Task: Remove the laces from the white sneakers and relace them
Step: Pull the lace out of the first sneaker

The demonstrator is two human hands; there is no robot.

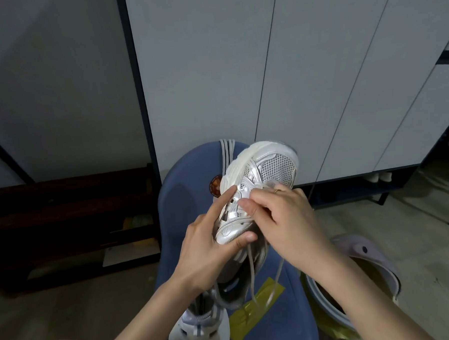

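Gripping the white sneaker point(260, 178) with your left hand point(209, 244), your right hand point(280, 213) pinches its lace point(251, 275); upper eyelets look empty, the second sneaker point(200, 329) waits.

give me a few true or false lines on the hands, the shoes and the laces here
1. The left hand holds the raised sneaker. True.
2. The right hand rests idle on the blue chair. False: its fingers work at the lace on the sneaker.
3. Lace ends hang down below the sneaker. True.
4. The second sneaker sits on the floor by the cabinet. False: it lies on the chair, near the person.
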